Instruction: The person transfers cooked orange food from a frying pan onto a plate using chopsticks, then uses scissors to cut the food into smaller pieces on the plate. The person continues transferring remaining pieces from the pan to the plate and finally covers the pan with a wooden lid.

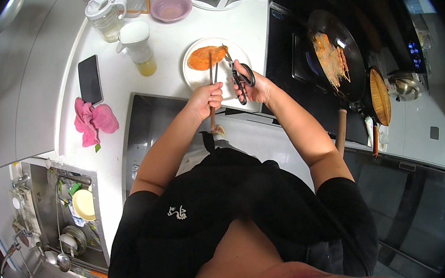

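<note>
A flat, oval, orange-red piece of food (200, 59) lies on a round white plate (199, 78) at the counter's edge. My left hand (205, 100) grips a pair of long chopsticks (211, 72), whose tips reach over the food. In my right hand (259, 90) are kitchen scissors (235, 75) with black handles. Their blades are apart at the right end of the food; whether they touch it I cannot tell.
On the stove to the right, skewers (330, 60) bubble in a black wok (350, 42), its wooden handle (341, 130) pointing towards me. Left of the plate stand an oil dispenser (144, 59), a pitcher (107, 25), a phone (89, 79) and a pink cloth (92, 122). Dishes fill the sink (44, 206).
</note>
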`<act>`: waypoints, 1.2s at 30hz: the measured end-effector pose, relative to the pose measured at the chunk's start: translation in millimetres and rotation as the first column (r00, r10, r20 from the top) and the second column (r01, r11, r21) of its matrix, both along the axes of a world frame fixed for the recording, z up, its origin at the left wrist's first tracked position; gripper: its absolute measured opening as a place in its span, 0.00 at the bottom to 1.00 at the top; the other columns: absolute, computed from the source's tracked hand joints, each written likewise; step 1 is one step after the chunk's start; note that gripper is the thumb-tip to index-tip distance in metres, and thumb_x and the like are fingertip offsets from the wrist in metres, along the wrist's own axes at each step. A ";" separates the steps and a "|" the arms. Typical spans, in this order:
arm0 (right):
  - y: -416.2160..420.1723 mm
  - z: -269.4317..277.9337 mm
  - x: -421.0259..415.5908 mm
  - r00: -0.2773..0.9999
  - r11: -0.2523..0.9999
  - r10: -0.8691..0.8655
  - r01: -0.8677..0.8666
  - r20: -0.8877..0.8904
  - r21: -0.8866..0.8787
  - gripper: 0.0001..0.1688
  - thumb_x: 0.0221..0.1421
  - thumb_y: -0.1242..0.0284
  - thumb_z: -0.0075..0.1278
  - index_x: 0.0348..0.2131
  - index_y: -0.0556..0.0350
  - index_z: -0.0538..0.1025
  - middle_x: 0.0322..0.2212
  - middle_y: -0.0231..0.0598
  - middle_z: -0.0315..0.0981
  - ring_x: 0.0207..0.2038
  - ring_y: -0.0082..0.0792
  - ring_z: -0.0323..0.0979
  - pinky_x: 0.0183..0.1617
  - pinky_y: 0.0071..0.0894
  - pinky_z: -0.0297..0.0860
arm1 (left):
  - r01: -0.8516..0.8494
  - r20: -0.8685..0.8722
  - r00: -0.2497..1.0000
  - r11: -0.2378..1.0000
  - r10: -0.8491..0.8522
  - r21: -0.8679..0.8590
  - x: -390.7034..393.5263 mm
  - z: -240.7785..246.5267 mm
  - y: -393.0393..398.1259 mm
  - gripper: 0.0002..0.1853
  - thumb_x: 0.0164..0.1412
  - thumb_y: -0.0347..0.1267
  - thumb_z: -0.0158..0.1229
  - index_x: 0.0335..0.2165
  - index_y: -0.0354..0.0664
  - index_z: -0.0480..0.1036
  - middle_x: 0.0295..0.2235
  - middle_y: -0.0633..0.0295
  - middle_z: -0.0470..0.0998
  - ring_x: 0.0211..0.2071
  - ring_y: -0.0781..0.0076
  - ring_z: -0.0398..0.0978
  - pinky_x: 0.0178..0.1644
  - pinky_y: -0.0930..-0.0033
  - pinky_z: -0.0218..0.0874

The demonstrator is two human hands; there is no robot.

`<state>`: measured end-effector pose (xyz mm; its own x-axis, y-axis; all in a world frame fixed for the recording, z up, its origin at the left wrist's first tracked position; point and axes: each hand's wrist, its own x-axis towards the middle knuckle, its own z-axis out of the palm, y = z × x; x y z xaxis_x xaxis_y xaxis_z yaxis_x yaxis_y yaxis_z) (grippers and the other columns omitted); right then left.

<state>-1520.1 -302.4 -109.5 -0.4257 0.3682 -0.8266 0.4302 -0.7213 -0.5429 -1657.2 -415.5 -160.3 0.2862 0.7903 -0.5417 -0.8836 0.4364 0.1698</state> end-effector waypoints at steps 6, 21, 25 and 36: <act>16.4 10.5 8.7 0.997 0.995 0.078 -0.080 0.025 0.062 0.25 0.42 0.49 0.54 0.24 0.51 0.70 0.11 0.24 0.62 0.12 0.17 0.57 0.13 0.15 0.52 | 0.012 0.026 1.000 0.999 -0.013 0.040 -8.2 0.8 -5.1 0.05 0.60 0.31 0.40 0.31 0.42 0.61 0.15 0.76 0.55 0.11 0.90 0.47 0.12 0.86 0.38; -43.5 3.2 37.9 0.973 0.719 0.095 -0.213 0.210 0.661 0.23 0.46 0.57 0.54 0.32 0.60 0.71 0.14 0.23 0.57 0.14 0.13 0.56 0.13 0.14 0.52 | 0.048 -0.039 0.998 0.998 -0.046 0.028 9.1 16.3 -35.2 0.08 0.61 0.33 0.40 0.35 0.41 0.62 0.16 0.76 0.54 0.12 0.89 0.47 0.12 0.85 0.38; -41.6 4.1 38.2 0.993 0.904 0.040 -0.084 0.112 0.419 0.29 0.44 0.52 0.53 0.33 0.59 0.67 0.15 0.23 0.56 0.15 0.13 0.55 0.14 0.12 0.52 | 0.087 -0.117 0.990 0.994 -0.079 0.067 8.6 15.7 -35.5 0.08 0.61 0.33 0.41 0.36 0.40 0.63 0.15 0.76 0.54 0.12 0.89 0.47 0.13 0.85 0.39; -33.8 1.2 26.9 0.977 0.891 0.075 -0.156 0.202 0.425 0.37 0.40 0.49 0.55 0.39 0.64 0.70 0.14 0.23 0.58 0.14 0.15 0.55 0.13 0.17 0.51 | 0.117 -0.150 0.983 0.991 -0.105 0.071 10.6 15.7 -36.9 0.08 0.61 0.32 0.40 0.35 0.39 0.63 0.15 0.76 0.54 0.12 0.89 0.48 0.13 0.86 0.38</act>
<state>-1493.1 -336.2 -108.3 -0.3511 0.6657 -0.6585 0.6131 -0.3681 -0.6990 -1646.6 -452.4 -144.6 0.2968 0.8001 -0.5213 -0.7937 0.5102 0.3311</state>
